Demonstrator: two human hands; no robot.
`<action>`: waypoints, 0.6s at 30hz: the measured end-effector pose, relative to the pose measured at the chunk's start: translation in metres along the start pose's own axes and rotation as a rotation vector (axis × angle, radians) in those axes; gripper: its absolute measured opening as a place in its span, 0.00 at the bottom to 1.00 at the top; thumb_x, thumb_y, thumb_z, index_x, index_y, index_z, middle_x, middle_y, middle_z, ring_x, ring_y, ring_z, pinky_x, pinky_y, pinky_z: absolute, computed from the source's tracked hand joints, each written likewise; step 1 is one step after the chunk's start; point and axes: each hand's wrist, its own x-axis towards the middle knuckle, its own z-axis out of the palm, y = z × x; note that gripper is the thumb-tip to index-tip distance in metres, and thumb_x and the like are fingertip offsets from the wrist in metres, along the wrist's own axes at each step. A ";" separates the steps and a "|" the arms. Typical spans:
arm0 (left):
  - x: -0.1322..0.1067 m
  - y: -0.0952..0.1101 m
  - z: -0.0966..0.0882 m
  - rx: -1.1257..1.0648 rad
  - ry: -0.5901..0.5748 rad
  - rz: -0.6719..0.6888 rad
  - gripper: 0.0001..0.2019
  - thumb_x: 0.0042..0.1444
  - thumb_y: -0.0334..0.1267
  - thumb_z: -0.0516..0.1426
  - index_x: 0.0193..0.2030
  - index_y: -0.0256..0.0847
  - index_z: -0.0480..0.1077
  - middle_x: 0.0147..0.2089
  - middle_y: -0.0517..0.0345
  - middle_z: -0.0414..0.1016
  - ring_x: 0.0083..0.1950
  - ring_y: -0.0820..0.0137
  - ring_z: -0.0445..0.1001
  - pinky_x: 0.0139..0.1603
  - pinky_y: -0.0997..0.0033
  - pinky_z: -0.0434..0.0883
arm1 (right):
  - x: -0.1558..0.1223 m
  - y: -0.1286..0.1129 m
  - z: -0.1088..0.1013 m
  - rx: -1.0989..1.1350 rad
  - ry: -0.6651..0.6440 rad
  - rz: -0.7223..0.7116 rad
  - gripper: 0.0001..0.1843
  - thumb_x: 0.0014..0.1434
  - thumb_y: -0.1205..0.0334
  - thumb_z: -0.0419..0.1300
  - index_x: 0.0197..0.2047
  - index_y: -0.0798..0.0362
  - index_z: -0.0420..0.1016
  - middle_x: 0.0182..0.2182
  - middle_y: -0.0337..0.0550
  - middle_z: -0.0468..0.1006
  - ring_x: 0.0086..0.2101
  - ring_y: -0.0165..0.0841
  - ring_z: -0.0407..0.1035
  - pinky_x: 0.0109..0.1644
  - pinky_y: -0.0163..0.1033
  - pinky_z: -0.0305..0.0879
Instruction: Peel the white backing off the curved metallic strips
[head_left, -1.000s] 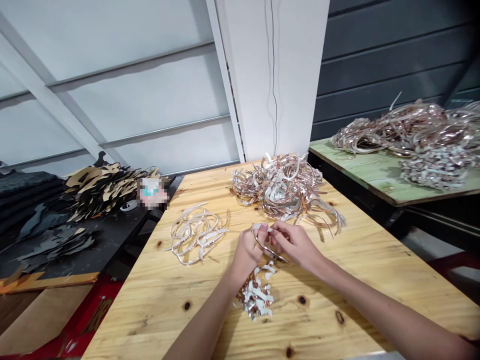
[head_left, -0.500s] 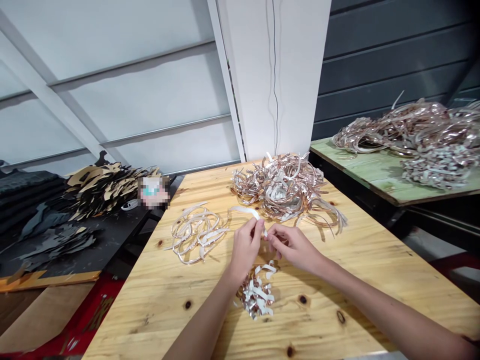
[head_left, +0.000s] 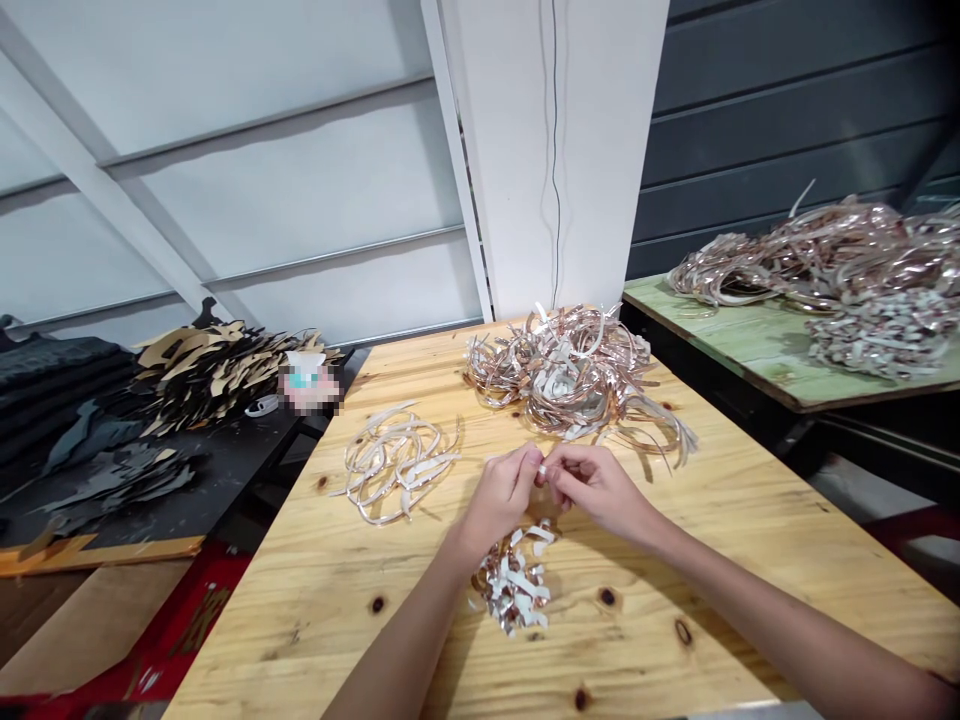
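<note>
On my feed, the left hand and right hand, closed in pinches, seem to be working a tiny white plastic-looking strip, next needing steady control.

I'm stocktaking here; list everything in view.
wooden table: 1, yellowish, centre
strip pile: 1, copper and white, far side
loose strips: several, pale, left side
scraps: many, white and metallic, near side
green table: 1, green, right
strip heap: 1, copper and white, green table
black table: 1, black, left
cut pieces: many, tan and black, black table
wall panels: several, white, left
pillar: 1, white, behind
cable: 1, dark, along pillar
held strip: 1, white, centre
left hand: 1, bare, centre
right hand: 1, bare, centre
</note>
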 end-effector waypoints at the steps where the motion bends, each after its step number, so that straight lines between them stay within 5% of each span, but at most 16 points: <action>1: 0.000 0.000 0.001 0.007 0.006 0.000 0.21 0.74 0.48 0.43 0.32 0.42 0.61 0.29 0.63 0.65 0.31 0.72 0.64 0.36 0.71 0.60 | 0.001 -0.001 -0.001 0.027 0.003 0.002 0.07 0.60 0.62 0.60 0.31 0.54 0.75 0.20 0.36 0.73 0.22 0.30 0.66 0.27 0.34 0.63; 14: 0.002 0.007 -0.001 -0.130 0.091 -0.091 0.21 0.73 0.52 0.44 0.33 0.42 0.64 0.27 0.61 0.71 0.28 0.72 0.70 0.35 0.72 0.66 | 0.005 0.002 -0.010 0.481 0.150 0.145 0.07 0.52 0.64 0.58 0.23 0.52 0.70 0.15 0.33 0.65 0.16 0.26 0.52 0.21 0.33 0.46; 18: 0.001 0.003 0.005 -0.261 0.135 -0.107 0.22 0.72 0.54 0.45 0.33 0.41 0.63 0.30 0.59 0.73 0.31 0.70 0.71 0.38 0.71 0.68 | 0.005 0.002 -0.009 0.293 0.130 0.123 0.14 0.62 0.55 0.56 0.26 0.50 0.67 0.16 0.33 0.63 0.17 0.29 0.56 0.21 0.35 0.50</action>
